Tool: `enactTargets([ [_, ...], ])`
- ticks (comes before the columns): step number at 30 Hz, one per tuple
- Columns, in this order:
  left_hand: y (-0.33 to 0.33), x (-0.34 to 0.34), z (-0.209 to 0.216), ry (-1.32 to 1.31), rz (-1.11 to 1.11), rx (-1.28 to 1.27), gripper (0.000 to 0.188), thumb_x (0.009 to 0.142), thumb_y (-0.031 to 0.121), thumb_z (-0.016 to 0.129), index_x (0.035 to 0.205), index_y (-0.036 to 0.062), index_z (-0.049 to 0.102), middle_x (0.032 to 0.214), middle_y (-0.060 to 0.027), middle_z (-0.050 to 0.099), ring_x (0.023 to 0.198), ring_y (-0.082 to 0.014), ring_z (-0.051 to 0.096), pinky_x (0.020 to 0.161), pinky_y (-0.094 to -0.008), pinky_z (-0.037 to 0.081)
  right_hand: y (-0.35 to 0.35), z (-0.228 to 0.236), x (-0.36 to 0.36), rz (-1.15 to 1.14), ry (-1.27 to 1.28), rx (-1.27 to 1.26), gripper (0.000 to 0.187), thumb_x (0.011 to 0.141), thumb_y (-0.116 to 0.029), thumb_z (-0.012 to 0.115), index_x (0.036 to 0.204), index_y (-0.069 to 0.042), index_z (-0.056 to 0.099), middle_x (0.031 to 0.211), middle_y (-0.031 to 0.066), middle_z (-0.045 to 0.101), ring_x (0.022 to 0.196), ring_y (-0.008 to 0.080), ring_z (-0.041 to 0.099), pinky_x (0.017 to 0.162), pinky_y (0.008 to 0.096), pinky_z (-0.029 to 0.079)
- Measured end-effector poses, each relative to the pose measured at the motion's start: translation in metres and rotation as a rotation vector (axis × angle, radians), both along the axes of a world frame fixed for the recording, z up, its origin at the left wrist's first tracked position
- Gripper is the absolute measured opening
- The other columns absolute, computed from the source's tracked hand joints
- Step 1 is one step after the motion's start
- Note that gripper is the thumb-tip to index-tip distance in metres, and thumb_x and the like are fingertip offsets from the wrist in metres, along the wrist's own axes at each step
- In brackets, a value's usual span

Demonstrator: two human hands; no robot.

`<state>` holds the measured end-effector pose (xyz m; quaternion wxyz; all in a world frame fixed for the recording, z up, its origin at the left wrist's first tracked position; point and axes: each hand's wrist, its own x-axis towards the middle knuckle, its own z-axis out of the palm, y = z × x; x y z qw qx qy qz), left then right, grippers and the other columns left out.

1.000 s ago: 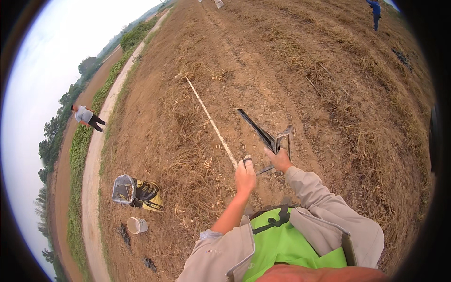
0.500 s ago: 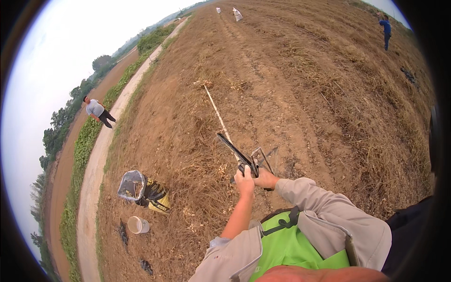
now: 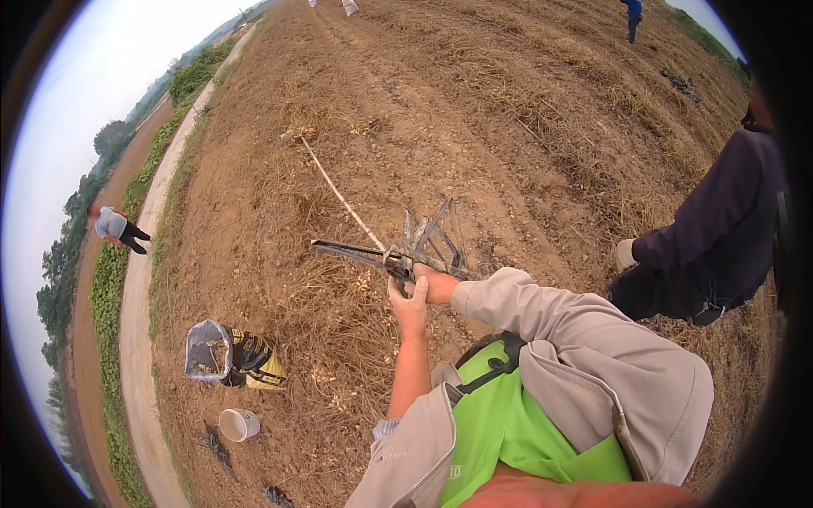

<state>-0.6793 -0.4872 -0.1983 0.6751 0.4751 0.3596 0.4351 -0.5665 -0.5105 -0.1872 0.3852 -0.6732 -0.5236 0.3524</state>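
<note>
Head view, left hand (image 3: pixel 409 306): closed around the metal head of a pronged rake (image 3: pixel 405 252), just below the right hand, held raised above the field.
Head view, right hand (image 3: pixel 439 284): closed on the same rake head, touching the left hand.
Rake: one; dark metal prongs fan up and to the left of the hands; its pale wooden handle (image 3: pixel 337 193) runs away up the field (image 3: pixel 525 127) of dry straw and bare soil.
Containers: one open sack (image 3: pixel 222 354), yellow and black with a grey mesh mouth, lies near the field's left edge; contents cannot be told. One white bucket (image 3: pixel 238 424) stands just below it, contents unclear.
People: one in dark clothes (image 3: pixel 711 237) at the right edge; one bending on the path (image 3: pixel 117 227) at the left; one far off (image 3: pixel 631 15) at the top.
</note>
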Motion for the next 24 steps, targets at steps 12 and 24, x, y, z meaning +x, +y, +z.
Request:
enactTargets([
  [12,0.023,0.034,0.010,0.251,0.182,0.115,0.041,0.096,0.022,0.065,0.122,-0.0077,0.055,0.112,-0.0108,0.063,0.099,-0.0225,0.061,0.088,-0.0356,0.047,0.005,0.003,0.033,0.374,-0.081,0.137,0.035,0.084,-0.021,0.066,0.111,0.001,0.065,0.108,0.0256,0.067,0.101,0.0386,0.064,0.088,0.0449,0.049],
  [24,0.081,0.130,0.006,0.397,-0.540,0.249,0.054,0.102,0.036,0.041,0.139,-0.0026,0.052,0.139,-0.0176,0.053,0.129,-0.0284,0.050,0.111,-0.0399,0.035,-0.020,0.053,0.199,0.131,1.056,0.124,0.028,0.100,-0.028,0.059,0.090,-0.002,0.059,0.066,0.0031,0.054,0.064,0.0201,0.063,0.069,0.0389,0.055],
])
